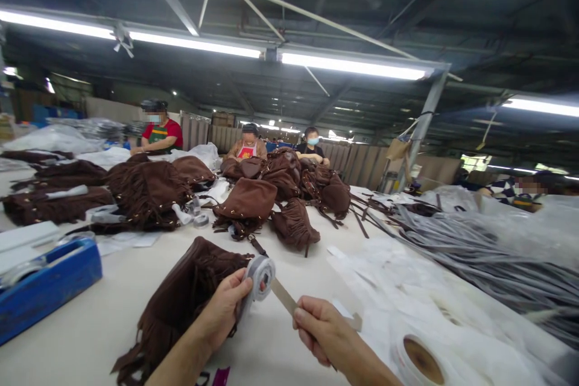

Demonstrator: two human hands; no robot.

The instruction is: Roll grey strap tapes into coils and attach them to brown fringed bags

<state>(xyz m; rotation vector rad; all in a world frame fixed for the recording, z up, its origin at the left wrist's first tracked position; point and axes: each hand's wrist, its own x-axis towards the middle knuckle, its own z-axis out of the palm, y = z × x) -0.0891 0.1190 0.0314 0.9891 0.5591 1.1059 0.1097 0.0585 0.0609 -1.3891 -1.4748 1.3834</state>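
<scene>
My left hand (230, 301) is closed on a coiled strip wrapped in clear and grey film (261, 277), its round end facing me. In my right hand (322, 333), between thumb and curled fingers, is a flat grey-tan strip (284, 297). The strip's far end reaches the edge of the coil; whether it is joined to it I cannot tell. A dark brown fringed bag (174, 301) lies on the white table (253, 356) under and beside my left hand. Its short buckled strap (257, 245) sticks out just beyond the coil.
A blue tape dispenser (49, 289) stands at the left. More brown bags (246, 202) are heaped across the table. White sheets (384, 289), a roll of tape (420, 359) and long grey wrapped strips (479, 259) lie on the right. Several people work beyond the heap.
</scene>
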